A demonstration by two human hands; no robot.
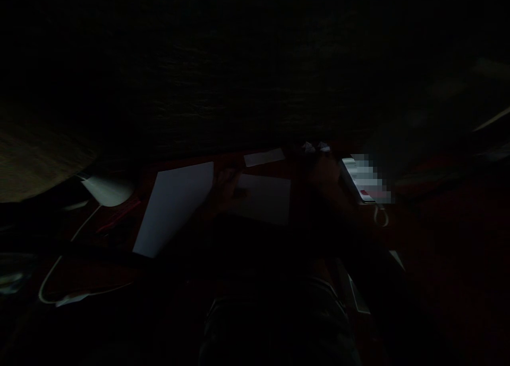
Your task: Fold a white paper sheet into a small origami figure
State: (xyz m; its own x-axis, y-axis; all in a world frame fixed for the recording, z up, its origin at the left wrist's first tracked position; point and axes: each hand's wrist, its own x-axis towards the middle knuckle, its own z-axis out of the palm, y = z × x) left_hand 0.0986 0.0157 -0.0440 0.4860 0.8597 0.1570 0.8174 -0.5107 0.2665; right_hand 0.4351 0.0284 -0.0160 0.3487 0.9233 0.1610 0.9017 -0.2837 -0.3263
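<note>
The scene is very dark. My left hand (226,188) lies over the left edge of a white sheet of paper (266,196), its dim fingers apart. Left of this hand lies a larger white sheet of paper (177,201), partly covered by my forearm's shadowy outline. My right hand (326,170) is on the table between the smaller sheet and a lit phone (358,177); darkness and blur hide its fingers. Just beyond it stand two small folded white paper pieces (308,147). A narrow paper strip (264,157) lies behind the smaller sheet.
A white lamp-like object (107,190) with a pale cable (85,225) stands at the left of the dark reddish table (398,228). A light loop (381,216) hangs from the phone's near end. Below my right forearm, a pale-edged flat object (359,298) shows in part.
</note>
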